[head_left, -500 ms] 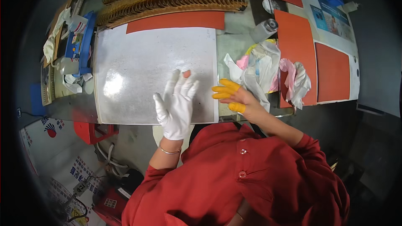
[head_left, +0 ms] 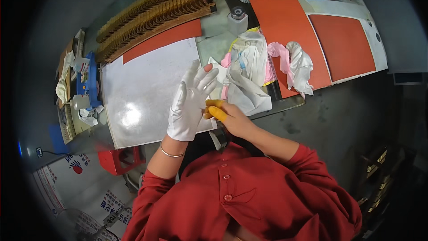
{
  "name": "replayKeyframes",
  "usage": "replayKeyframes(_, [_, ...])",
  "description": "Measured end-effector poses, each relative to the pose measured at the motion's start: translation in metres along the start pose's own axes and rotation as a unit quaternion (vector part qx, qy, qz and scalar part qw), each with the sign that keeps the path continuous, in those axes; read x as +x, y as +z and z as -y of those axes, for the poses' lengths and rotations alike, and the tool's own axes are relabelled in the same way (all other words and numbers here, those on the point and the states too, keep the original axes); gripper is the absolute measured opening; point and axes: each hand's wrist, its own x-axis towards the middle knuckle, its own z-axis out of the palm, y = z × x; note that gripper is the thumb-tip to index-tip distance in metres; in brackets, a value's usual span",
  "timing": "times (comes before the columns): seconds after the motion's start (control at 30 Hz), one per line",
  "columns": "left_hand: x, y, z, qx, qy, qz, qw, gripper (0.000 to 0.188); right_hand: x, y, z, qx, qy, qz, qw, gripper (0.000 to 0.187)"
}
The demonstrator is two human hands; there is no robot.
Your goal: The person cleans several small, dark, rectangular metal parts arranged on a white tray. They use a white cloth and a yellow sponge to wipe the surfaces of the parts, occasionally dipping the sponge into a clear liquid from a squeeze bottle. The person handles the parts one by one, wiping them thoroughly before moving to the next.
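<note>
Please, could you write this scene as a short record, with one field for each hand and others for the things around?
Left hand: open, palm visible, in a white glove; one fingertip apparently bare
Right hand: ungloved, yellow finger covers, fingers at the glove's side; grip unclear
Ahead: white sheet, orange strip, brown ridged racks
Right side: crumpled cloths, orange sheets, bottle
Left side: blue tray

Left hand (head_left: 189, 105) was spread in a white glove (head_left: 183, 122), one bare fingertip (head_left: 207, 68) out. Right hand (head_left: 238, 120), in yellow cots (head_left: 218, 113), sat at the glove's edge; contact unclear. Sheet (head_left: 145, 89) lay below, cloths (head_left: 249, 91) to the right, bottle (head_left: 237, 24) behind cloths, racks (head_left: 156, 18) beyond sheet.
</note>
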Motion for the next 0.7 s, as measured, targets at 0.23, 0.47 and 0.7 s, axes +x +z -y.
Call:
replayKeyframes(0.23, [-0.014,-0.092,0.007,0.3,-0.081,-0.043,0.95,0.076,-0.036,-0.181,0.059,-0.648,-0.306,-0.43,0.549,0.026])
replayKeyframes(0.47, [-0.015,-0.179,0.006,0.381,-0.037,0.009,0.924,0.066,0.052,-0.147,0.062,-0.748,-0.322,-0.354,0.46,0.014])
replayKeyframes(0.7, [-0.049,-0.244,-0.02,0.387,0.022,0.02,0.922,0.068,0.104,-0.157,0.04,-0.843,-0.228,-0.322,0.367,0.015])
